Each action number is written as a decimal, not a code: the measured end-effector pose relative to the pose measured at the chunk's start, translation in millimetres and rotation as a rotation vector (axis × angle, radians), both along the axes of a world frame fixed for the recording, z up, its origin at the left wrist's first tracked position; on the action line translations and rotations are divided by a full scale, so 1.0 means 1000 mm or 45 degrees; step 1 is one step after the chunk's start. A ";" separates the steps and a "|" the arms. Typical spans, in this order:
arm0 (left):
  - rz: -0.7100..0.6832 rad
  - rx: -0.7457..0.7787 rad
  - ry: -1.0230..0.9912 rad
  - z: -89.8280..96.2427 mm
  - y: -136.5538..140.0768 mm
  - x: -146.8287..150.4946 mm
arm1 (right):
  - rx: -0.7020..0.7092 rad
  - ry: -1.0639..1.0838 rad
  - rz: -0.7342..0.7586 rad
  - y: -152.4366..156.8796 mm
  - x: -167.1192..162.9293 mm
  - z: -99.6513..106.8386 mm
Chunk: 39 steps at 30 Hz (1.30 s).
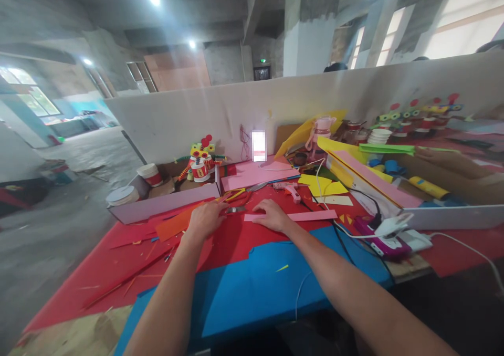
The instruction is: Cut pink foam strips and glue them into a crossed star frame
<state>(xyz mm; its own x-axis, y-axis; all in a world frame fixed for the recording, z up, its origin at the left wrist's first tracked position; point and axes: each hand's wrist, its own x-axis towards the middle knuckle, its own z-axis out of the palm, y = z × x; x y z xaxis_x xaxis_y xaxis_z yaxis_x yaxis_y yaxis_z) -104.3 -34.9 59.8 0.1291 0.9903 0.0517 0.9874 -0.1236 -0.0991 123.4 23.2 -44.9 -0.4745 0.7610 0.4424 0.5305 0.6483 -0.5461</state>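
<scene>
My right hand (272,216) is on a long pink paper strip (313,216), its thumb and fingers curved over the strip's left part. Across a small gap, my left hand (205,219) is closed, palm down, with its fingertips at a small silvery metal tool (236,209) whose kind I cannot make out. Orange paper (173,227) lies beside that hand. Beyond both hands are yellow-handled scissors (237,193) and a pink glue gun (289,189). Red sheeting lies under the hands, with blue sheeting (236,282) nearer me.
A paper-cup robot figure (200,161) stands behind a low white box (169,202) on the left. Yellow paper pieces (325,185) lie behind the strip. A purple power strip (384,240) with white cables sits right. A large open box (452,214) holds coloured tubes.
</scene>
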 end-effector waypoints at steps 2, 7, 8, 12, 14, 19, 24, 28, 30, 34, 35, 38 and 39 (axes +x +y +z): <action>0.012 -0.025 0.009 -0.002 0.001 0.001 | 0.009 0.020 -0.003 0.001 0.000 -0.001; -0.001 -0.070 -0.018 -0.004 0.002 0.000 | -0.001 0.015 -0.026 0.004 0.001 -0.003; -0.006 -0.061 -0.028 -0.004 0.002 -0.001 | -0.007 0.010 -0.024 0.004 0.001 -0.003; -0.041 -0.079 -0.077 -0.003 0.003 0.000 | -0.044 0.000 -0.038 0.004 0.001 -0.003; -0.068 -0.092 -0.120 -0.003 0.003 0.000 | -0.059 0.001 -0.040 0.004 0.001 -0.002; -0.228 -0.114 -0.238 -0.008 0.006 -0.003 | -0.076 0.010 0.003 0.005 0.005 0.000; -0.378 -0.134 -0.308 -0.016 0.010 -0.005 | -0.039 0.069 0.086 0.007 0.009 0.003; -0.393 -0.144 -0.337 -0.018 0.012 -0.002 | -0.042 0.104 0.158 0.010 0.012 0.002; -0.414 -0.158 -0.348 -0.018 0.012 -0.001 | -0.050 0.100 0.184 0.012 0.014 0.000; -0.433 -0.162 -0.364 -0.016 0.013 -0.004 | -0.071 0.087 0.163 0.016 0.015 -0.004; -0.428 -0.155 -0.364 -0.017 0.013 -0.005 | -0.079 0.082 0.153 0.016 0.015 -0.004; -0.422 -0.153 -0.370 -0.021 0.017 -0.008 | -0.086 0.050 0.149 0.016 0.016 -0.003; -0.430 -0.159 -0.378 -0.023 0.018 -0.009 | -0.085 0.032 0.159 0.016 0.017 -0.002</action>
